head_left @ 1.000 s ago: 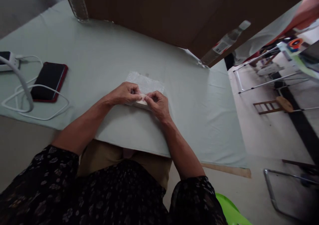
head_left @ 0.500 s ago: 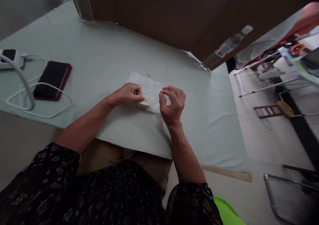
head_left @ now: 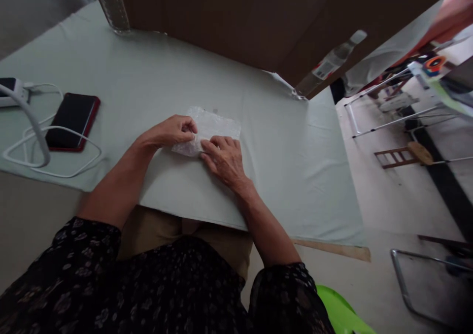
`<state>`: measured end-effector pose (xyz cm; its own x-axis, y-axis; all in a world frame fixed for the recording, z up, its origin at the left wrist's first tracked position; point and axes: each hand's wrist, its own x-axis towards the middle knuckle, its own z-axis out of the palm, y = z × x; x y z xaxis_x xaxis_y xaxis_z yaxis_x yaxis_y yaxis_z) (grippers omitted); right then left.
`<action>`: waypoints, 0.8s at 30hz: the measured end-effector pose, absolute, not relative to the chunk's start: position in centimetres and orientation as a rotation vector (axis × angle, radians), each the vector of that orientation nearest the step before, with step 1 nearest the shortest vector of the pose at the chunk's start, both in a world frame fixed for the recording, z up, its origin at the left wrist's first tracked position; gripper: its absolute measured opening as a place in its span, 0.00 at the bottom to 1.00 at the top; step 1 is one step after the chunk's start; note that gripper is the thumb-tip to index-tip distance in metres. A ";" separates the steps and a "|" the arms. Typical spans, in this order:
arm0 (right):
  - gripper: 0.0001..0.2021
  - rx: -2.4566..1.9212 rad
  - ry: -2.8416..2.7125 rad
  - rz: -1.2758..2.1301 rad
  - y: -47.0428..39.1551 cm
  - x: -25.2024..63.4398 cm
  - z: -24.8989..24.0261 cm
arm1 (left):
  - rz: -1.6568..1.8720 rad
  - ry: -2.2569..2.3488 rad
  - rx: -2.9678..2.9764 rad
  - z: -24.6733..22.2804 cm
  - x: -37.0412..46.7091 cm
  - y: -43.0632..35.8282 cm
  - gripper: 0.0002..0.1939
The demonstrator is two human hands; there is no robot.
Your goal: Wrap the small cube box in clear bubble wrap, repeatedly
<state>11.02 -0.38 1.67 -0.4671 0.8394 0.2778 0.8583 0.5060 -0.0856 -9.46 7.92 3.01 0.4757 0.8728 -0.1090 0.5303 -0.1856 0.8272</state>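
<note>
A sheet of clear bubble wrap (head_left: 218, 123) lies on the cloth-covered table in front of me, with a small pale box partly folded in it. My left hand (head_left: 173, 130) is at the wrap's left side, thumb and fingers pinched together at its edge. From the right, my right hand (head_left: 226, 160) reaches over the wrap, fingers bent and pressed round the right side of the box. Most of the box is hidden by wrap and fingers.
A dark phone with a red edge (head_left: 74, 122) and a white cable (head_left: 70, 175) lie at the left, near a power strip (head_left: 15, 93). A large brown cardboard box (head_left: 221, 23) stands at the back, with clear bottles (head_left: 328, 65) beside it. A green stool (head_left: 340, 312) is below right.
My right hand has come down and left from above the wrap's right side onto the box. My left hand has moved slightly left, off the box to the wrap's left edge.
</note>
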 end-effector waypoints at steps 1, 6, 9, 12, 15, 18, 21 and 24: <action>0.14 -1.442 -2.480 -0.121 -0.4 10.8 1.7 | 0.479 1.211 1.866 2.9 -9.5 8.0 0.13; 0.14 -1.492 -2.509 -0.230 -0.4 10.0 1.7 | 0.432 1.398 2.008 2.0 -9.4 8.6 0.14; 0.13 -1.499 -2.519 -0.252 -0.4 9.8 1.7 | 0.435 1.597 2.046 2.0 -10.2 8.9 0.17; 0.13 -1.494 -2.517 -0.268 -0.2 9.8 1.6 | 0.351 1.707 1.910 2.5 -11.2 9.1 0.20; 0.12 -1.484 -2.506 -0.260 -0.1 9.7 1.6 | 0.252 1.613 1.762 2.8 -11.7 9.1 0.21; 0.11 -1.480 -2.495 -0.257 0.1 9.7 1.7 | 0.235 1.479 1.728 2.6 -11.8 9.2 0.23; 0.11 -1.471 -2.489 -0.241 0.2 9.6 1.7 | 0.258 1.369 1.792 2.1 -11.5 9.3 0.22; 0.11 -1.466 -2.489 -0.226 0.2 9.7 1.7 | 0.342 1.372 1.804 2.0 -10.9 9.0 0.17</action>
